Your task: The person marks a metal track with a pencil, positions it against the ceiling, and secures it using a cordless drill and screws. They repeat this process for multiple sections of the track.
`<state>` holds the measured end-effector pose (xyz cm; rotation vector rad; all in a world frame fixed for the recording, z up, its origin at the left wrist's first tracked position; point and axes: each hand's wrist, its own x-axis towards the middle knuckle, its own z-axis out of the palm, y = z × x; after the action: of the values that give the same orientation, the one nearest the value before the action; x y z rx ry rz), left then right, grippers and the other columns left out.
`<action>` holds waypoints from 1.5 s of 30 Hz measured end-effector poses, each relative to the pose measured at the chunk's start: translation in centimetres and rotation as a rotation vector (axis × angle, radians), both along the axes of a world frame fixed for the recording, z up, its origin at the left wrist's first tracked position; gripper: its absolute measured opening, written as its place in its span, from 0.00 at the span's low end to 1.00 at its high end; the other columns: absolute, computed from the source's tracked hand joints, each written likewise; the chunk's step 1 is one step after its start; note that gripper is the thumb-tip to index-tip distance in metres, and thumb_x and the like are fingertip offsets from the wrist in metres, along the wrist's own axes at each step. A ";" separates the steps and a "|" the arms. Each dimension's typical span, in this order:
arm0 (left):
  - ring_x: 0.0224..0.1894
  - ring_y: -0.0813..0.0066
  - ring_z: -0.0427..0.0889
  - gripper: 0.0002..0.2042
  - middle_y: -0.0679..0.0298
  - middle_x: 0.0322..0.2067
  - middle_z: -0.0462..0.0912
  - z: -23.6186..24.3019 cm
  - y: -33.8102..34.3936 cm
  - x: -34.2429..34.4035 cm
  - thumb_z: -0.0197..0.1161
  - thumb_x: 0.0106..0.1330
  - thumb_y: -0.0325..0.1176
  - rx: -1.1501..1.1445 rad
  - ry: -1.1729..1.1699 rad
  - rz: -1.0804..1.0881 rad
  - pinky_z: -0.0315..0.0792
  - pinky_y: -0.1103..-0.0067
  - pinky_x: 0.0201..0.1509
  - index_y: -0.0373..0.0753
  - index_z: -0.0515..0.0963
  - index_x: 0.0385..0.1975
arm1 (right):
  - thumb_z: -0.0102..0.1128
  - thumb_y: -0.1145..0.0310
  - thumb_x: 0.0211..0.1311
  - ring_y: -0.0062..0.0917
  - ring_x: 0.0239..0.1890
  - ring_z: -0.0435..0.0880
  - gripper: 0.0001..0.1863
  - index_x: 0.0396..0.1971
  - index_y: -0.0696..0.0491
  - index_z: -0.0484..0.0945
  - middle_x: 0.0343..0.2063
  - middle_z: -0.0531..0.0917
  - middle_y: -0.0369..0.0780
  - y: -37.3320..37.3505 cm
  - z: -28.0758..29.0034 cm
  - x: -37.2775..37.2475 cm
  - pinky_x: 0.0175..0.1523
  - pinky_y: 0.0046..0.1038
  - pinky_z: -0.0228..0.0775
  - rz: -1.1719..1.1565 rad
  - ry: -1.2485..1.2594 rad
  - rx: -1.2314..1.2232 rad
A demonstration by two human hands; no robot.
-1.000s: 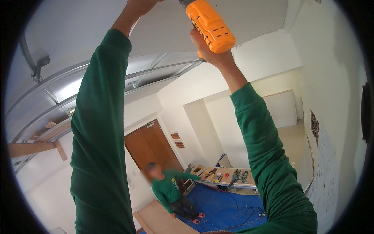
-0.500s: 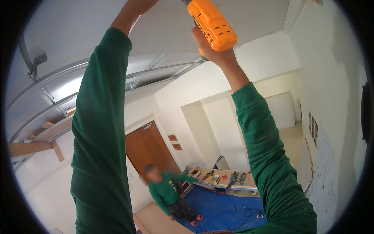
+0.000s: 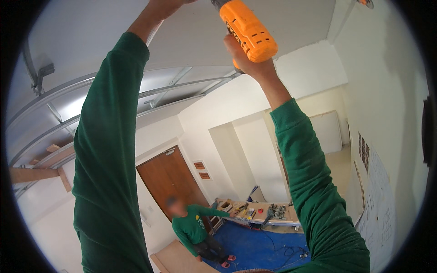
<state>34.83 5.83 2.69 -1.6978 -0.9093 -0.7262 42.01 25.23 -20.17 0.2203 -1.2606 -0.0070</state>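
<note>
An orange and black cordless drill (image 3: 249,29) is raised overhead, its front end pointing up and out of the top of the view. My right hand (image 3: 253,64) is wrapped round its grip, below the orange body. To the left, my left hand (image 3: 169,6) reaches up beside the pale ceiling panel (image 3: 200,38); its fingers lie beyond the upper edge, so I cannot see what they touch. Both arms are stretched upward in green sleeves.
Metal ceiling framing (image 3: 68,119) runs along the left. Below, a person (image 3: 193,227) in a green top stands by a workbench (image 3: 280,221) strewn with tools. Blue sheeting (image 3: 248,243) with a loose cable covers the floor. A brown door (image 3: 170,179) stands behind.
The view has shifted slightly, and my left forearm now sits a little further left. The drill stays raised in my right hand. The person below has barely moved.
</note>
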 end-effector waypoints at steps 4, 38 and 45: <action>0.73 0.47 0.71 0.46 0.41 0.69 0.74 -1.1 -0.2 0.7 0.80 0.56 0.50 -0.053 -0.016 0.006 0.62 0.63 0.78 0.29 0.70 0.71 | 0.64 0.48 0.72 0.35 0.61 0.71 0.28 0.64 0.46 0.71 0.50 0.82 0.35 0.5 -0.1 0.2 0.66 0.48 0.70 -0.015 0.006 -0.001; 0.73 0.43 0.70 0.49 0.37 0.69 0.72 -2.9 -2.0 1.9 0.80 0.56 0.48 0.039 -0.200 0.076 0.63 0.62 0.79 0.25 0.65 0.73 | 0.67 0.48 0.70 0.32 0.62 0.70 0.32 0.67 0.47 0.68 0.59 0.73 0.41 0.4 0.6 0.1 0.65 0.44 0.73 -0.124 -0.017 0.000; 0.70 0.44 0.73 0.49 0.36 0.67 0.73 -0.4 -1.5 0.7 0.80 0.56 0.49 -0.001 -0.107 0.112 0.66 0.62 0.77 0.24 0.65 0.72 | 0.68 0.49 0.70 0.33 0.63 0.68 0.37 0.70 0.49 0.62 0.60 0.69 0.44 0.2 0.5 0.3 0.63 0.44 0.74 -0.152 -0.060 -0.040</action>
<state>35.48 4.34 2.32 -1.6075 -1.0704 -0.7473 42.35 25.44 -19.67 0.0904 -1.3334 -0.1063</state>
